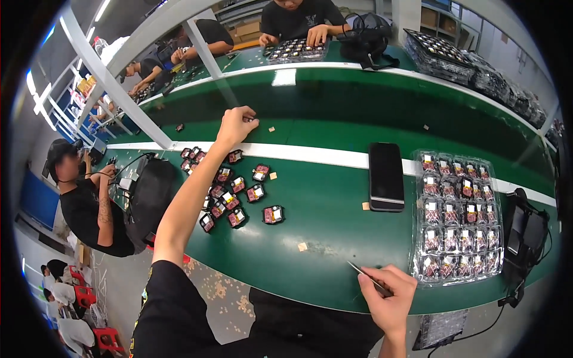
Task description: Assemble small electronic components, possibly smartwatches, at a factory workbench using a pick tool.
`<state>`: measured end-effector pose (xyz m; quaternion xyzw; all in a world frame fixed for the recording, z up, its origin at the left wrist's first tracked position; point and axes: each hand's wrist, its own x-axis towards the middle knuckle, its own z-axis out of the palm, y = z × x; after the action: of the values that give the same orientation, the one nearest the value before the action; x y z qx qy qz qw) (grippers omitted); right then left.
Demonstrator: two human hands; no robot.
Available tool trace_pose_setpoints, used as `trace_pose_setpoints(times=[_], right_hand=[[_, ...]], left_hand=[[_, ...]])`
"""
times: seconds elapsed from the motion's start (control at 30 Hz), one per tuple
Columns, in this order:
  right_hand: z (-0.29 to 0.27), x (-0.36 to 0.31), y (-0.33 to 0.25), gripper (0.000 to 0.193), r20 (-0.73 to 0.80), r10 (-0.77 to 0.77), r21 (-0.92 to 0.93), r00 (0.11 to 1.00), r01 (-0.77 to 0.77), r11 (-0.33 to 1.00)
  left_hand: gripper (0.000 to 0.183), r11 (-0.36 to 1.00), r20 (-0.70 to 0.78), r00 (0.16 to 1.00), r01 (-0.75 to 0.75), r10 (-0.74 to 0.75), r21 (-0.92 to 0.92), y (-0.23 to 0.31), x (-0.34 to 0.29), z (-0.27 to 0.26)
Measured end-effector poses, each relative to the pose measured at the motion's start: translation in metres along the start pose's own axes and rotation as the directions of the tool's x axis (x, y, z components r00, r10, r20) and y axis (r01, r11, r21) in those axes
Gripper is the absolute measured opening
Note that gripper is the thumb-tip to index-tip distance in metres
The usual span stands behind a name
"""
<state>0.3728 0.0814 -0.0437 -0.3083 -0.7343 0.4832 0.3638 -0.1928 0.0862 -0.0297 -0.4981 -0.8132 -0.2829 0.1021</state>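
My left hand reaches far across the green bench, above the strip beyond the white rail. Its thumb and fingers are pinched together; whatever they hold, if anything, is too small to make out. Under and beside that forearm lies a loose group of small black-framed electronic modules with reddish and white faces. One module sits apart on the right of the group. Near the front edge, my right hand grips metal tweezers, their tip pointing up and left, just above the bench top.
A black phone lies across the white rail. Right of it stands a clear tray of modules, then a black bag. Small tan paper bits dot the bench. Co-workers sit opposite and at left, beside a black backpack.
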Motion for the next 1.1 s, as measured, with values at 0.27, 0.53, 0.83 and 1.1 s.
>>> trace_pose_setpoints(times=[0.27, 0.53, 0.83, 1.1], right_hand=[[-0.005, 0.0, -0.002, 0.018, -0.053, 0.027, 0.023, 0.998, -0.026, 0.999], [-0.004, 0.0, 0.003, 0.021, -0.049, 0.005, 0.076, 0.999, -0.001, 0.997], [-0.003, 0.005, 0.003, 0.02, -0.043, -0.002, 0.014, 0.999, 0.002, 1.0], [0.0, 0.005, 0.004, 0.022, -0.051, 0.007, -0.007, 0.999, -0.008, 1.0]], left_hand=[[0.015, 0.886, 0.237, 0.935, -0.137, 0.262, -0.442, 0.184, -0.08, 0.0], [0.018, 0.872, 0.33, 0.811, -0.409, 0.483, -0.269, 0.231, -0.15, -0.011], [0.048, 0.838, 0.457, 0.769, -0.18, 0.447, -0.516, 0.215, -0.163, -0.021], [0.061, 0.813, 0.437, 0.754, -0.214, 0.489, -0.541, 0.206, -0.162, -0.015]])
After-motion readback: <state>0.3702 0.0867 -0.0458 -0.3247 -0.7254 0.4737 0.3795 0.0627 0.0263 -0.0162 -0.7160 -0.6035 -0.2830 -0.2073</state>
